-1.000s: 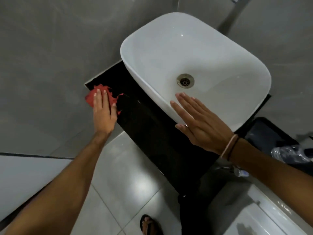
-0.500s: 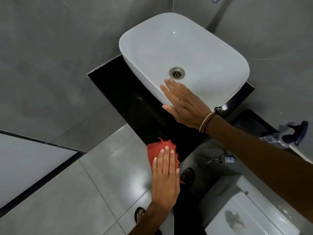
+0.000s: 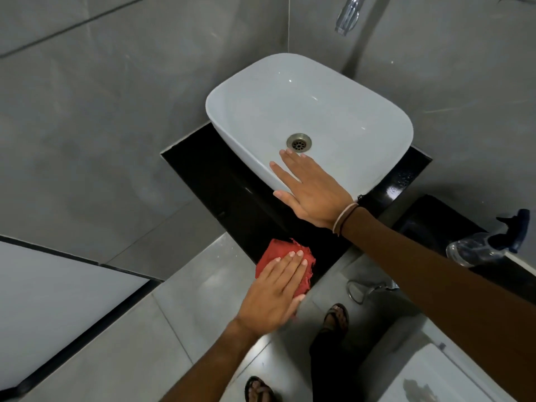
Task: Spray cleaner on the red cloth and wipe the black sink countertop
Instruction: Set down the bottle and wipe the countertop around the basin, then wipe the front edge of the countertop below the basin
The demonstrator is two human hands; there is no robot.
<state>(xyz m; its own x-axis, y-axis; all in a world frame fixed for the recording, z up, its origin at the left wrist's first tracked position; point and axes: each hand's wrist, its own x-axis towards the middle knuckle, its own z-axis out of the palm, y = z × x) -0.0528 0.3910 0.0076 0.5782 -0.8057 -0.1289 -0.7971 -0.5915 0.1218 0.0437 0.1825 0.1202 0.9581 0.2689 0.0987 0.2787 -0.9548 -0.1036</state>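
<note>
The red cloth lies on the near front edge of the black countertop. My left hand presses flat on the cloth, fingers together, covering most of it. My right hand rests flat with fingers spread on the front rim of the white basin, holding nothing. The clear spray bottle with a dark blue trigger head lies at the far right, on a ledge beyond my right forearm.
A chrome tap juts from the grey wall above the basin. A black bin stands to the right, under my right arm. A white toilet lid is at bottom right. My sandalled feet stand on the grey floor tiles.
My left hand has slid the cloth from the countertop's far left end along the front edge to its near right part. The right hand stays on the basin rim.
</note>
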